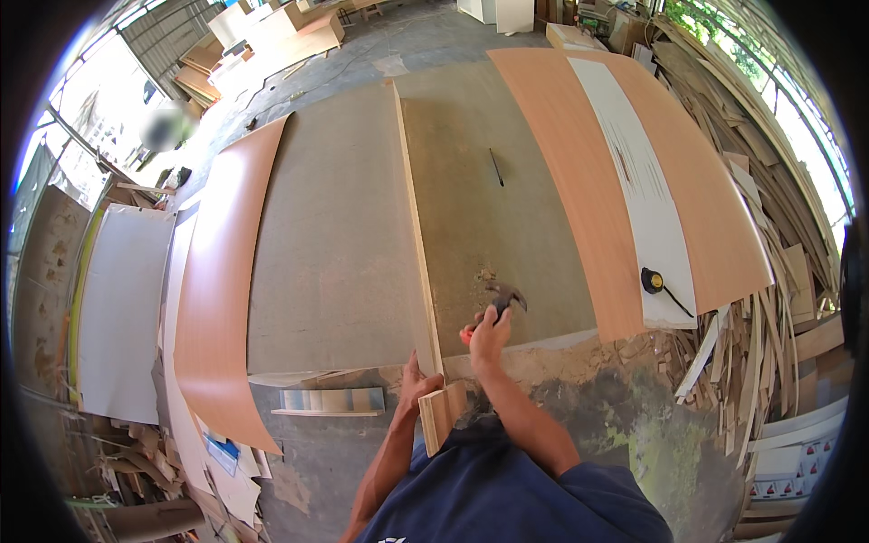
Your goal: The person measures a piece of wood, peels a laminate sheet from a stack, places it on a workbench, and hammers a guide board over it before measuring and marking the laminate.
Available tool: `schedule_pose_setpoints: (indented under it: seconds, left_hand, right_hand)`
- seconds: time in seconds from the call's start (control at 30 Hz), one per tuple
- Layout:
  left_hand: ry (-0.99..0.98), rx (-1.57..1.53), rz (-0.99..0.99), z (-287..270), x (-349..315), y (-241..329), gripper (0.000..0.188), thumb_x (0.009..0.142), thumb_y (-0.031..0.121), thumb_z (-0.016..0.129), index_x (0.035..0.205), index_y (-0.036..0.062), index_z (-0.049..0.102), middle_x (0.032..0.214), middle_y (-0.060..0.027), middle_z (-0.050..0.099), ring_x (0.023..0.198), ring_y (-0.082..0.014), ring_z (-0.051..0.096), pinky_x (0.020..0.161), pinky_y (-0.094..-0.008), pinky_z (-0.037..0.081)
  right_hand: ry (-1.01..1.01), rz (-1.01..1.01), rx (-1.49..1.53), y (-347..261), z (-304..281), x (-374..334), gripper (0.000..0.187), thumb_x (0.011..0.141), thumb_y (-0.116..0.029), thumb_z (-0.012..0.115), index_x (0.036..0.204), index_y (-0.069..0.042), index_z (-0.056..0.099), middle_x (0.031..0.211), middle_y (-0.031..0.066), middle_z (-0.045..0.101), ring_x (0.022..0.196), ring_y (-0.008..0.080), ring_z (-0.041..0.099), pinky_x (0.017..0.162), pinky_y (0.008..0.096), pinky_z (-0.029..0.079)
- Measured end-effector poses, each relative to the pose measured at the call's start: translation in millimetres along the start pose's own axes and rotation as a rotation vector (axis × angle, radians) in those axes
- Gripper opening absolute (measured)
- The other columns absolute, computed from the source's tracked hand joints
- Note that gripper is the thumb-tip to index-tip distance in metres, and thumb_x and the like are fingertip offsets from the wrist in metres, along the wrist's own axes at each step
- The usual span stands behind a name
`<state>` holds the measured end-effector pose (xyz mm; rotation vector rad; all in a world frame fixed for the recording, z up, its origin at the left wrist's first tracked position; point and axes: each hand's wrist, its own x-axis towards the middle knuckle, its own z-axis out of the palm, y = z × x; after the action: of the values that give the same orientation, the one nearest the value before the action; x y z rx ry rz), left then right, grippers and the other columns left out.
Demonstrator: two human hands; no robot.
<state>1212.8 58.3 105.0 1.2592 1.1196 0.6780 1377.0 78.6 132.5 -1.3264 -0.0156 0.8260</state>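
The workshop floor is crowded with stacked offcuts on the right, and from my remote view a broad grey-brown counter (326,226) fills the middle, with peach laminate sheets (561,172) along its sides. A long narrow board (415,226) runs from the far edge to the near one, and a short wooden piece (437,420) sits at its near end. My left hand (419,387) has its fingers grasping the board just beside that joint; my right hand (489,342) is clenched on the handle of a claw hammer (505,299), its head raised to the right of the board. I'd judge that good work here means pinning both pieces firmly, checking their edges sit flush, keeping the left fingers out of the hammer's path and striking squarely, lightly at first, lest the joint skew.
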Motion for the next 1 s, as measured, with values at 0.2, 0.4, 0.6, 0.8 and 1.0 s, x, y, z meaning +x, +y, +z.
schedule_pose_setpoints:
  seconds: [0.2, 0.4, 0.6, 0.8, 1.0]
  left_hand:
    - [-0.074, -0.053, -0.031, -5, 7, 1, 0.057, 0.061, 0.005, 0.061, 0.118, -0.0011, 0.055, 0.09, -0.0069, 0.063, 0.079, -0.0175, 0.058, 0.072, -0.0317, 0.05]
    - [-0.073, 0.036, -0.06, -7, 2, 10, 0.059, 0.063, 0.003, 0.061, 0.121, -0.0027, 0.052, 0.093, -0.0083, 0.065, 0.082, -0.0167, 0.06, 0.075, -0.0301, 0.05]
    - [-0.117, -0.117, -0.111, -24, 5, 10, 0.058, 0.064, 0.001, 0.062, 0.121, -0.0029, 0.053, 0.094, -0.0077, 0.066, 0.083, -0.0154, 0.06, 0.076, -0.0298, 0.05]
    - [0.036, 0.004, -0.018, -17, 9, 3, 0.057, 0.064, -0.001, 0.061, 0.12, -0.0024, 0.055, 0.092, -0.0077, 0.065, 0.079, -0.016, 0.061, 0.07, -0.0292, 0.05]
    - [-0.015, 0.101, -0.095, -65, -27, 51, 0.064, 0.062, -0.003, 0.057, 0.125, -0.0007, 0.054, 0.094, -0.0099, 0.064, 0.084, -0.0193, 0.059, 0.076, -0.0298, 0.048]
  right_hand:
    - [-0.438, 0.152, -0.312, 38, -9, 55, 0.017, 0.094, -0.019, 0.049, 0.088, -0.003, 0.049, 0.069, 0.0086, 0.055, 0.044, 0.0161, 0.052, 0.037, 0.0345, 0.047]
    - [0.039, 0.157, 0.094, 27, 1, 15, 0.016, 0.094, -0.02, 0.051, 0.092, -0.005, 0.051, 0.069, 0.0081, 0.054, 0.044, 0.0159, 0.052, 0.037, 0.0357, 0.048]
    - [-0.442, 0.311, -0.212, 18, -9, 33, 0.02, 0.094, -0.021, 0.055, 0.098, -0.001, 0.055, 0.071, 0.0075, 0.056, 0.044, 0.0153, 0.053, 0.039, 0.034, 0.049]
    - [-0.475, 0.129, -0.309, 53, 9, 13, 0.02, 0.096, -0.023, 0.054, 0.09, -0.004, 0.053, 0.072, 0.0102, 0.059, 0.047, 0.0177, 0.056, 0.041, 0.0347, 0.05]
    - [-0.212, 0.239, 0.056, 47, 42, 51, 0.022, 0.097, -0.022, 0.053, 0.09, -0.002, 0.052, 0.073, 0.0099, 0.058, 0.052, 0.0194, 0.058, 0.046, 0.033, 0.049]
